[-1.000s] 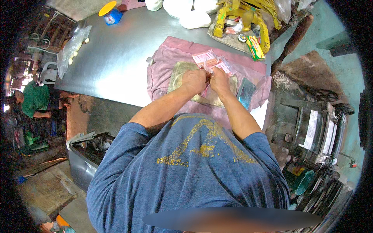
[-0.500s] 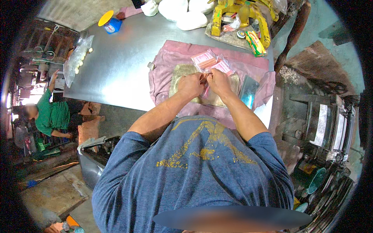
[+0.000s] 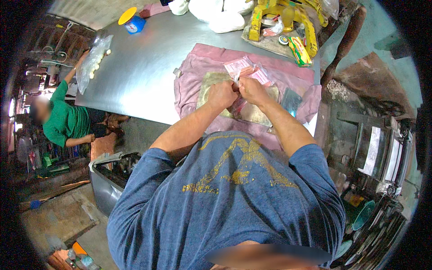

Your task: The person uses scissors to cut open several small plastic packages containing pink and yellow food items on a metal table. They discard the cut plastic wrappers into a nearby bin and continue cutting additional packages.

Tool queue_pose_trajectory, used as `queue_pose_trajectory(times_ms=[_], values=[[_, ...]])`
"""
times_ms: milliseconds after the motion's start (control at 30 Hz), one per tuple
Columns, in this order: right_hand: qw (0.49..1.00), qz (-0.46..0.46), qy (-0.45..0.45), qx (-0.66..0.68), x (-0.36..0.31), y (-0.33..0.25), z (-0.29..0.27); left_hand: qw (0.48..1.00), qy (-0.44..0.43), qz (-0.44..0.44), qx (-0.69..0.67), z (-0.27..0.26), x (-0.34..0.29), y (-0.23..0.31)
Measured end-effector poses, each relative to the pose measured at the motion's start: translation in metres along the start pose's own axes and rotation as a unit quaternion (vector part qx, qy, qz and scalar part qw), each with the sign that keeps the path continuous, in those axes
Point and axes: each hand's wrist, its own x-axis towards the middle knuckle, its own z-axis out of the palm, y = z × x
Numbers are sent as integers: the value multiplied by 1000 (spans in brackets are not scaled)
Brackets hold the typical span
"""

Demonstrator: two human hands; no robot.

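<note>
Over a worn greenish-beige mat (image 3: 211,82), both my hands are closed and nearly touching. My left hand (image 3: 222,95) and my right hand (image 3: 253,91) pinch a crumpled bit of clear plastic (image 3: 236,78) between them; the fingertips are partly hidden. Just beyond the knuckles lie clear plastic packets with pink-and-white labels (image 3: 238,66) and reddish contents. Something pinkish (image 3: 237,109) shows under my hands, too covered to name. Beneath the mat spreads a pink cloth (image 3: 191,96). A flat, shiny blue-green piece (image 3: 291,101) rests right of my right hand.
The metal table (image 3: 135,67) holds a blue scale with a yellow pan (image 3: 133,23), white bags (image 3: 227,21), a yellow metal frame (image 3: 255,24) and a yellow-green box (image 3: 299,50). Left, a person in green (image 3: 67,120) reaches near a plastic bag of pale round pieces (image 3: 92,63).
My hands have tightened into fists around the plastic, and the left has turned slightly. The person in green has shifted nearer the table. The whole view has moved a little.
</note>
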Motion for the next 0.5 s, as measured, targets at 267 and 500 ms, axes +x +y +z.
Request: queue_pose_trajectory(times_ms=[267, 500], values=[[975, 28, 134, 176, 1, 1, -6, 998, 25, -23, -62, 3, 2, -5], [986, 33, 38, 159, -2, 7, -10, 993, 13, -36, -108, 4, 0, -2]])
